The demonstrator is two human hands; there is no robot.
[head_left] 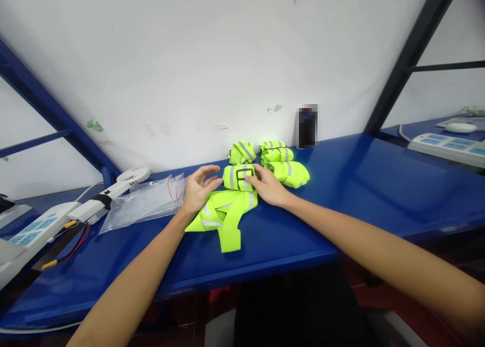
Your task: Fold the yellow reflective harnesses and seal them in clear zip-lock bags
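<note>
A neon-yellow reflective strap (230, 177), rolled into a bundle with a black buckle on its front, lies on the blue table. My right hand (268, 185) grips the bundle's right end, the thumb over its front near the buckle. Just left of the bundle, my left hand (200, 186) is held with its fingers curved and apart, nothing visible between them. Below both hands spreads a loose reflective strap (227, 215), one end hanging toward the table's front; whether it joins the roll I cannot tell. Behind stand more rolled bundles (242, 152) and, to the right, further rolls (291, 174).
A clear plastic bag (147, 203) and a white handheld fan (132, 175) lie on the left, beside a power strip (41, 231) and a red-black cable (78, 243). A blurred dark object (306, 127) leans on the wall. Another power strip (449, 146) sits far right.
</note>
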